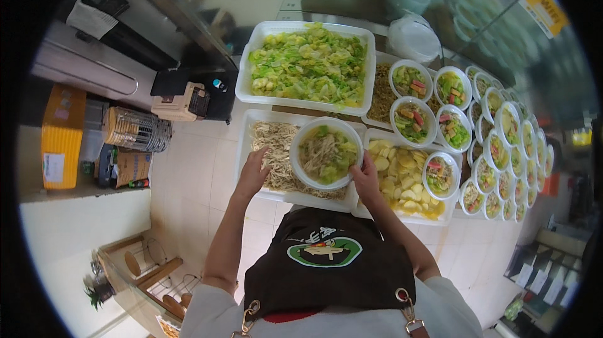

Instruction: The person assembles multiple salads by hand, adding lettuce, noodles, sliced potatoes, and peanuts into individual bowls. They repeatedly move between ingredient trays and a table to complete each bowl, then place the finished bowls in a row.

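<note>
Bowl held over noodle tray

Right hand (366, 178) fingers clasp round white plastic bowl (326, 153) of noodles and greens by its rim; left hand (253, 171), loosely open, rests in white rectangular tray (246, 150). Bowl likely light, flexible; support rim both sides.

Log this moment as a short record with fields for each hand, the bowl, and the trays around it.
left hand: in the white tray of pale shredded strips
right hand: on the rim of the round white bowl
bowl contents: green leaves and pale strips
behind: white tray of chopped green cabbage
right: tray of yellow potato pieces, many small filled bowls
</note>
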`<act>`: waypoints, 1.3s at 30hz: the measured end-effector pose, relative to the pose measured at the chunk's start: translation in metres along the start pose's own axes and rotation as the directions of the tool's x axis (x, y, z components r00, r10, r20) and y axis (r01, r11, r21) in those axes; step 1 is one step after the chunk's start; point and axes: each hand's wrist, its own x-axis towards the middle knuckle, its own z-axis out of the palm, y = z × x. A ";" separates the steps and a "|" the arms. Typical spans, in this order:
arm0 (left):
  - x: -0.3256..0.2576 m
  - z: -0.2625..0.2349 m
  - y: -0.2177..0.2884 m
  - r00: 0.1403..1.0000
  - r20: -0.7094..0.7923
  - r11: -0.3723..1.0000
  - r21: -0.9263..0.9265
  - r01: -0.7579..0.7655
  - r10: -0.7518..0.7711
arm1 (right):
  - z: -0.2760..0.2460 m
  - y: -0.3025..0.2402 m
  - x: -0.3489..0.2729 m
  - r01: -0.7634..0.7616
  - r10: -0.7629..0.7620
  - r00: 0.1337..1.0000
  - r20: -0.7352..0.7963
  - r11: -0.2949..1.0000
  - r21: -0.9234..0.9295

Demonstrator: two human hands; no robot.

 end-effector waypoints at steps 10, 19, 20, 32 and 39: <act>-0.066 0.014 0.038 0.742 -0.001 -0.039 -0.999 -0.036 -0.671 | 0.067 -0.028 -0.001 -0.044 0.024 0.955 0.295 0.997 0.063; -0.191 -0.118 0.051 0.728 -0.614 0.950 -0.145 0.276 -0.305 | 0.223 -0.002 -0.028 0.142 0.077 0.686 0.724 0.961 -0.237; -0.201 -0.127 0.051 0.790 -0.573 0.965 -0.005 0.262 -0.217 | 0.249 -0.001 -0.039 0.129 0.048 0.635 0.771 0.978 -0.167; -0.368 -0.188 -0.098 0.588 -0.664 0.733 0.088 0.675 -0.462 | 0.481 0.141 -0.123 -0.269 0.362 0.231 0.903 0.916 -0.299; -0.405 -0.218 -0.133 0.208 -0.765 0.622 -0.299 0.724 -0.609 | 0.561 0.203 -0.128 -0.150 0.475 0.012 0.880 0.871 -0.468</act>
